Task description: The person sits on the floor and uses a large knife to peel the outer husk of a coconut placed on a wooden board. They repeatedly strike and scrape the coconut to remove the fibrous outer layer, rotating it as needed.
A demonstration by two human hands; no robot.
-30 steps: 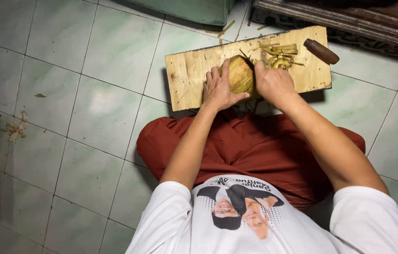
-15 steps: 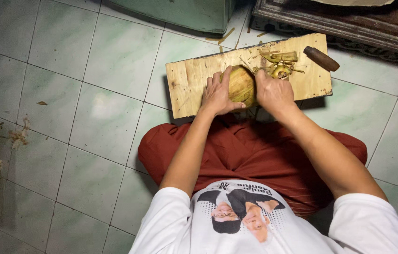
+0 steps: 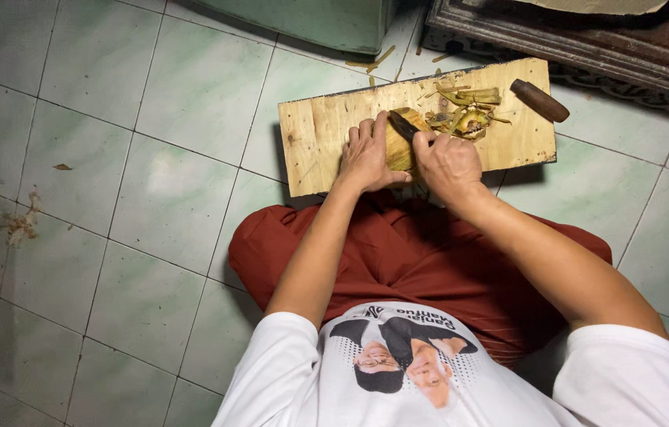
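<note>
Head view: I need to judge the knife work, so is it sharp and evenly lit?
Head view: hands sharp, right hand holding the knife against the coconut; pale glare on the floor tiles; top right corner dark.

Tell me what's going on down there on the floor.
A person sits on the tiled floor at a wooden board. The left hand steadies a green coconut on the board, while the right hand holds a dark blade against its top. Husk scraps lie beside it.
</note>
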